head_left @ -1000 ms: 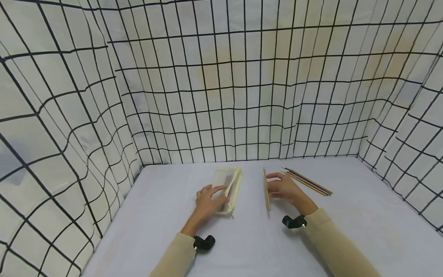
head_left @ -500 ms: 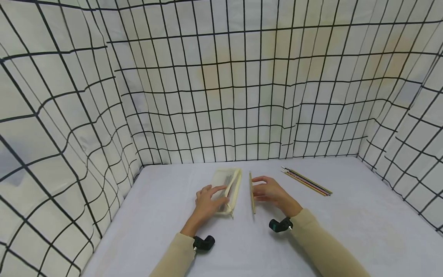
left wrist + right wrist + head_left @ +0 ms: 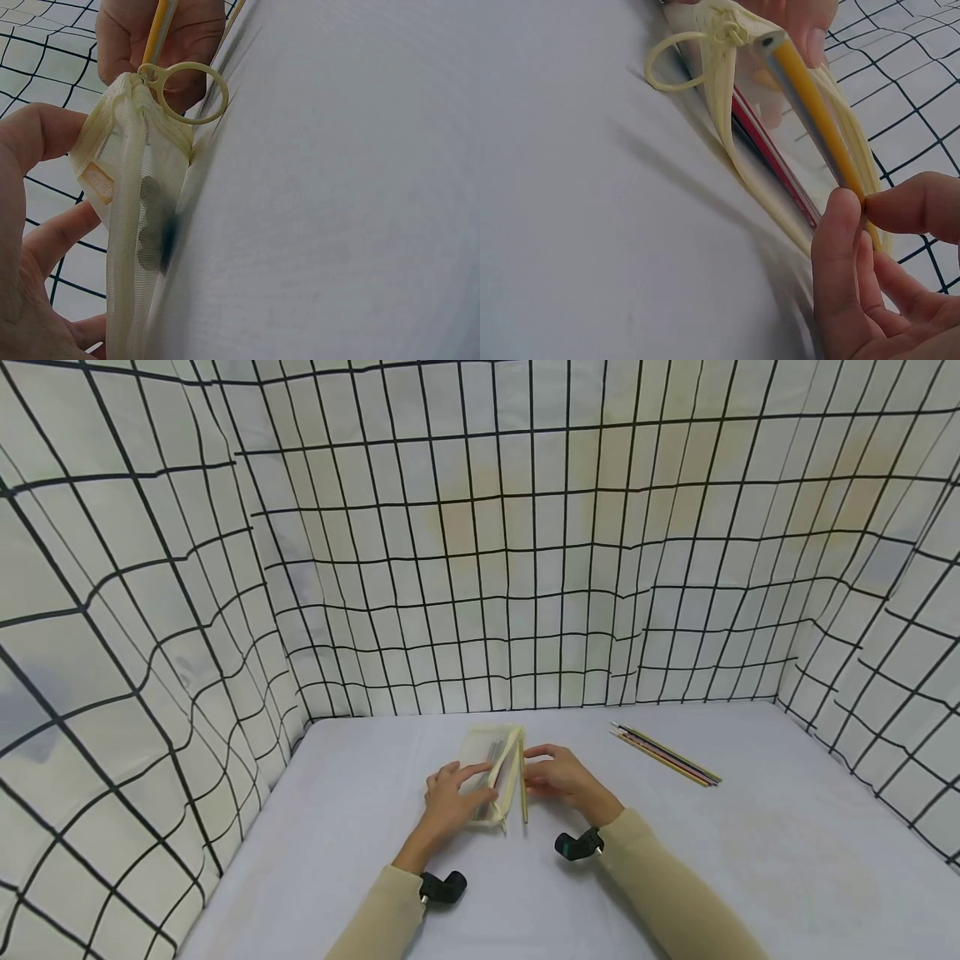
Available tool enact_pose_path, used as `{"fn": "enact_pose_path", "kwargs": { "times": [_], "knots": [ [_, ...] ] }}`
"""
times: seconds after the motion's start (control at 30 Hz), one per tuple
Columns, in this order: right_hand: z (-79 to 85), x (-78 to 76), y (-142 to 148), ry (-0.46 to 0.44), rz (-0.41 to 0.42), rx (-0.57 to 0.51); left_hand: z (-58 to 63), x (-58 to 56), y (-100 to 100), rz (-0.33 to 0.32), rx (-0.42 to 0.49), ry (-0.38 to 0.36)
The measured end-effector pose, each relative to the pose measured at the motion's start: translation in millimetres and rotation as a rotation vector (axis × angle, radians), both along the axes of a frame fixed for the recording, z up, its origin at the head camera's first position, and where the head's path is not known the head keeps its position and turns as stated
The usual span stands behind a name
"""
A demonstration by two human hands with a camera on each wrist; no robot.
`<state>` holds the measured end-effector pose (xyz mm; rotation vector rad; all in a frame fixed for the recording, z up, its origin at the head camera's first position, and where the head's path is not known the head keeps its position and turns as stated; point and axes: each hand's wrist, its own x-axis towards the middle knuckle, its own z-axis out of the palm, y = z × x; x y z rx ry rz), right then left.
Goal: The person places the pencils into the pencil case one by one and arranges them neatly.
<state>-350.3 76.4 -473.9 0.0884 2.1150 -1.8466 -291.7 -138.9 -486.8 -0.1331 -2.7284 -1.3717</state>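
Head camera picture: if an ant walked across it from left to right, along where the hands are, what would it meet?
Left hand → cream mesh zip pencil case → upright-looking yellow pencil → right hand → slanting bundle of pencils.

Pouch [image 3: 129, 214]: fine see-through mesh; pull ring [image 3: 225, 96]: smooth, plastic-looking; pencil [image 3: 821, 124]: smooth painted finish; counter [image 3: 337, 793]: matt, cloth-like

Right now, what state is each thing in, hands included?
Pouch: unzipped, open.
Ring: attached at pouch's near end.
Yellow pencil: held at pouch's opening.
Red pencil: inside pouch.
Loose pencils: lying together on table.
Left hand: holding pouch.
Right hand: pinching yellow pencil.
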Motion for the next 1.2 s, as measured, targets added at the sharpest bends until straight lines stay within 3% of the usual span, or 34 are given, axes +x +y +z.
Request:
{"fn": "enact_pose_path", "kwargs": {
  "times": [0.27,0.9,1.2],
  "knots": [
    [2.7,-0.9,-13.7,-0.01,-0.007,-0.06,-1.7,-0.4,-0.7,-0.002,0.01,-0.01],
    [2.7,-2.9,-34.0,0.036,-0.113,-0.031,-1.7,-1.9,-0.5,-0.001,-0.005,-0.026],
    [-0.1,-2.2,-36.9,0.063,-0.09,-0.021,-0.3,-1.2,-0.7,-0.001,-0.01,-0.019]
  ]
}}
